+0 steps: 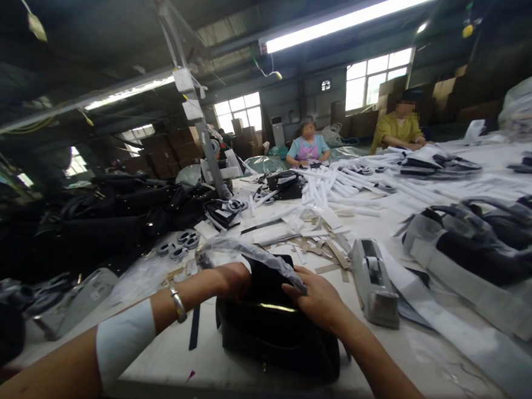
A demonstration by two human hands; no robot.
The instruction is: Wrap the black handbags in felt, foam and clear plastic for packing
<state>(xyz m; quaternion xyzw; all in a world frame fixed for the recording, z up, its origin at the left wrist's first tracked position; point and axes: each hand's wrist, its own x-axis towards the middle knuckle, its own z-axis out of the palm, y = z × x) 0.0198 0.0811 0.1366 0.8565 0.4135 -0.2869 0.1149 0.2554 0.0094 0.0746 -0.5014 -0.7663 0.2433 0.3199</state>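
Note:
A black handbag (278,340) with a gold-coloured zip stands on the white table in front of me. Its handle (266,257), wrapped in pale tissue or plastic, arches over the upper side. My left hand (236,280) is closed at the bag's upper left edge, its fingertips partly hidden. On the right, my right hand (317,295) grips the upper edge beside the lower end of the wrapped handle, thumb lying across it. A dark strip (194,328) lies on the table left of the bag.
A grey tape dispenser (374,283) stands right of the bag. Wrapped black bags (476,257) lie farther right, a dark heap of bags (100,230) at left. White paper rolls (325,188) and beige strips (330,249) cover the middle. Two people (308,148) sit across the table.

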